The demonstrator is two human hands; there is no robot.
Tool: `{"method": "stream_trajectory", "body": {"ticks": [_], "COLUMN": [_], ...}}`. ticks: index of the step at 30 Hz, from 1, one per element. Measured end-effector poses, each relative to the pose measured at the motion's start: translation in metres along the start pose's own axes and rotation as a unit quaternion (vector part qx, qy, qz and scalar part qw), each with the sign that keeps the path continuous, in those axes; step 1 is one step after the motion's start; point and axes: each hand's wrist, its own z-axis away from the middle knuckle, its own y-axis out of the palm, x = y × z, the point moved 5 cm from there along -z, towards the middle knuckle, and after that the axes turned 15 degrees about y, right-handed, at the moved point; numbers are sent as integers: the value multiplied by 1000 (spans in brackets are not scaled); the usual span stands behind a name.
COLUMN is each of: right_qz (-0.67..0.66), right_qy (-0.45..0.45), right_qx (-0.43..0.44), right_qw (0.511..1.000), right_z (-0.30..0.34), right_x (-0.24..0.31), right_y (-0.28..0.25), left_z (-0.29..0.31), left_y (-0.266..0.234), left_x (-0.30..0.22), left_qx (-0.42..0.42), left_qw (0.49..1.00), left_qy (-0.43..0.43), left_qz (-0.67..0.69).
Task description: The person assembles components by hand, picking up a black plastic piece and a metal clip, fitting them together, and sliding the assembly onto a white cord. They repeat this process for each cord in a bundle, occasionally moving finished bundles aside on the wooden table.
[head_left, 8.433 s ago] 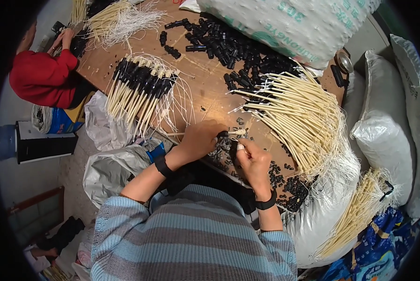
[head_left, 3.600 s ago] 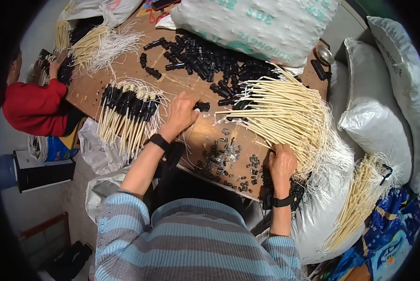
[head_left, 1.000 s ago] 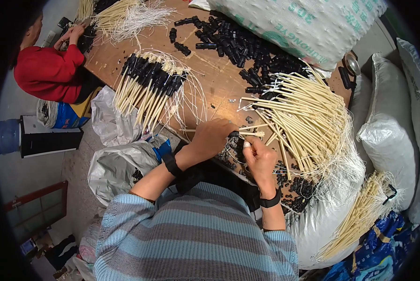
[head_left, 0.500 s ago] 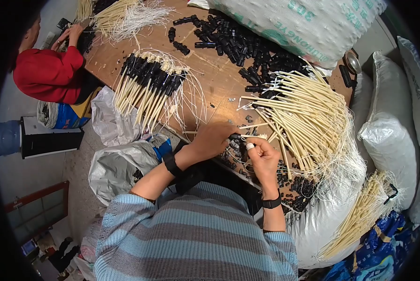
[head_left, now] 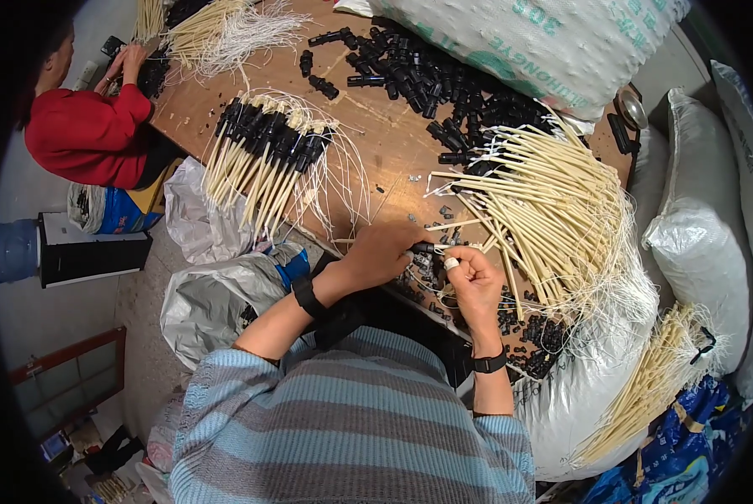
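Over the table's near edge, my left hand (head_left: 383,254) is closed around a black plastic fitting (head_left: 424,247), whose end shows past the fingertips. Facing it, my right hand (head_left: 475,286) pinches a thin pale piece at the fitting's end; the fingers partly hide it, so I cannot tell if it is tube or string. White wrap covers the right thumb. Right of my hands lies a big heap of cream sticks (head_left: 553,218) with white strings. Left of them rests a row of cream sticks joined to black fittings (head_left: 280,139), with strings looping off.
Loose black fittings (head_left: 410,76) lie across the table (head_left: 385,160) below a large white sack (head_left: 528,50). Small black parts (head_left: 540,340) cover the near right corner. More sacks (head_left: 700,227) stand at right. A person in red (head_left: 86,134) works at far left. Plastic bags (head_left: 217,294) hang below the left edge.
My hands stay at nearly the same spot. The right fingers have curled in closer to the fitting, and less of the pale piece shows between the hands.
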Motion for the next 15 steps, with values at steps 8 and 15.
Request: {"method": "stream_trajectory", "body": {"ticks": [8, 15], "right_qz": [138, 321], "right_qy": [-44, -200], "right_qx": [-24, -23], "right_qw": [989, 925], "right_z": [0, 12], "right_x": [1, 20], "right_y": [3, 16], "left_z": [0, -6], "left_y": [9, 5], "left_x": [-1, -7], "left_qx": [65, 26], "left_qw": [997, 997], "left_qy": [-28, 38], "left_qz": [-44, 57]}}
